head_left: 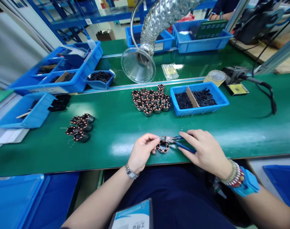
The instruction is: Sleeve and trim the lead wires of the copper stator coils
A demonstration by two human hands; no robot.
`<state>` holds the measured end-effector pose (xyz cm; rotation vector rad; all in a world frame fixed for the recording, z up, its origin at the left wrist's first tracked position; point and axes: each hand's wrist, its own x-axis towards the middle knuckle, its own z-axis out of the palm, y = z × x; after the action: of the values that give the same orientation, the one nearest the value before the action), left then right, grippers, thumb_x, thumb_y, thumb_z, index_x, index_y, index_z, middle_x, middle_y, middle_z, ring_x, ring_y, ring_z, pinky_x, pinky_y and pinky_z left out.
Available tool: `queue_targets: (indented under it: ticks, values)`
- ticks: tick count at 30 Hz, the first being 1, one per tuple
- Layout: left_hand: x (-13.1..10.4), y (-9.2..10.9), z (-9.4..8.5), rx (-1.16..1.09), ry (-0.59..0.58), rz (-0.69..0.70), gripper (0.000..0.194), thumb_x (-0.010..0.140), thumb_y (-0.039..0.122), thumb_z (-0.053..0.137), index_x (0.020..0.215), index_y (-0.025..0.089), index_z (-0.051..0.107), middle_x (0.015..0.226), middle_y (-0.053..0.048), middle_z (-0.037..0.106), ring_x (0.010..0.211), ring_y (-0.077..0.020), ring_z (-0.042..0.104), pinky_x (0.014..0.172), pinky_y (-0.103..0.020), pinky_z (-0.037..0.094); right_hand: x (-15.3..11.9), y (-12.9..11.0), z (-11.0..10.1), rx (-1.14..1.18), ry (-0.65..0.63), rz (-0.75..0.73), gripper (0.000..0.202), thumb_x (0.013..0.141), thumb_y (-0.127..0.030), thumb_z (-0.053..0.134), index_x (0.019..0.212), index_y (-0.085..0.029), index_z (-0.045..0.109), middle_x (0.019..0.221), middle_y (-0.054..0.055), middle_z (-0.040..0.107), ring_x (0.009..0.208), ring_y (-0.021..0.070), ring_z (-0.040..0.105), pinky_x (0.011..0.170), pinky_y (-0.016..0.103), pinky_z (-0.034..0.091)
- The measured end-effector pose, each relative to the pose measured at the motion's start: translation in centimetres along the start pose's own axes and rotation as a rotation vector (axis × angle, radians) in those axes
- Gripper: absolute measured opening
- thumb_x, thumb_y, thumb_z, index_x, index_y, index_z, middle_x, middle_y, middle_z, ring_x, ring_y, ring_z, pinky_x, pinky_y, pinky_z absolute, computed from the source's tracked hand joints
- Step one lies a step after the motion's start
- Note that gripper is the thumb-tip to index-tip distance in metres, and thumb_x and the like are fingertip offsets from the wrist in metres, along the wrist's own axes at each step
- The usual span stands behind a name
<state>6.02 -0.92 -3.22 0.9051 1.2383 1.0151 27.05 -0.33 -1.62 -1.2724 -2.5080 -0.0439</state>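
Wound ring: a small copper-wound ring [163,151] lies on the green table [111,127] near its near edge, between the two hands, its open centre facing up; it is just right of the left fingertips and left of the right hand.
Left fingers: thumb and forefinger of the left hand [143,151] pinched together at the ring's far left side, by the pliers' tip; whether a thin wire is between them cannot be told. The other fingers are curled.
Right fingers: the right hand [204,151] grasps the pliers [170,139] by their blue handles, which stand somewhat apart, the fingers partly spread along them.
Pliers: metal head pointing left, over the far side of the ring.
Left arm: reaches in from the near left, a watch [131,171] on the wrist.
Right arm: reaches in from the near right, palm down, with bead bracelets [235,175] and a blue band [248,183] at the wrist.
Other rings: a cluster [152,100] beyond the hands, a smaller group [80,127] to the left.
Parts bin: a divided blue bin [199,109] holding black pieces, right of the cluster.
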Motion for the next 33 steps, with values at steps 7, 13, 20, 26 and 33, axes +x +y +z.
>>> queue_targets:
  ticks: [7, 13, 20, 26, 33]
  values:
    - [0.1, -0.1, 0.0, 0.044, 0.014, 0.023, 0.012, 0.07, 0.026, 0.063, 0.072, 0.015, 0.06, 0.052, 0.005, 0.05, 0.045, -0.0042, 0.041, 0.045, -0.017, 0.033, 0.4, 0.0, -0.5, -0.038, -0.015, -0.023, 0.036, 0.08, -0.038, 0.048, 0.108, -0.016, 0.053, 0.095, 0.011, 0.057, 0.082, 0.0214, 0.049, 0.067, 0.033, 0.038]
    - [0.1, 0.2, 0.1, 0.096, 0.028, 0.033, 0.014, 0.068, 0.027, 0.063, 0.073, 0.014, 0.062, 0.053, 0.004, 0.051, 0.045, -0.005, 0.041, 0.045, -0.018, 0.034, 0.5, 0.2, -0.9, -0.067, -0.027, -0.046, 0.033, 0.078, -0.037, 0.05, 0.105, -0.017, 0.055, 0.091, 0.01, 0.057, 0.079, 0.0204, 0.05, 0.066, 0.032, 0.037]
    - [0.1, 0.2, 0.0, 0.139, 0.038, 0.057, 0.013, 0.068, 0.027, 0.063, 0.072, 0.014, 0.062, 0.055, 0.003, 0.053, 0.046, -0.005, 0.042, 0.046, -0.017, 0.035, 0.6, 0.2, -1.1, -0.054, -0.057, -0.042, 0.034, 0.079, -0.038, 0.05, 0.104, -0.017, 0.054, 0.089, 0.009, 0.058, 0.078, 0.0194, 0.05, 0.067, 0.031, 0.038]
    - [0.2, 0.2, 0.2, 0.146, 0.039, 0.06, 0.013, 0.069, 0.027, 0.062, 0.072, 0.014, 0.061, 0.053, 0.004, 0.051, 0.045, -0.0053, 0.042, 0.046, -0.018, 0.034, 0.5, 0.2, -0.7, -0.028, -0.031, -0.051, 0.031, 0.079, -0.037, 0.05, 0.102, -0.017, 0.055, 0.086, 0.009, 0.059, 0.077, 0.0187, 0.052, 0.067, 0.031, 0.04]
    - [-0.5, 0.9, -0.5, 0.102, -0.017, 0.022, 0.03, 0.068, 0.027, 0.064, 0.094, 0.015, 0.057, 0.083, -0.003, 0.06, 0.053, -0.0054, 0.048, 0.05, -0.018, 0.041, 0.1, 0.7, -0.3, 0.014, 0.049, 0.02, 0.036, 0.081, -0.038, 0.047, 0.108, -0.015, 0.053, 0.09, 0.009, 0.059, 0.079, 0.0178, 0.054, 0.068, 0.029, 0.043]
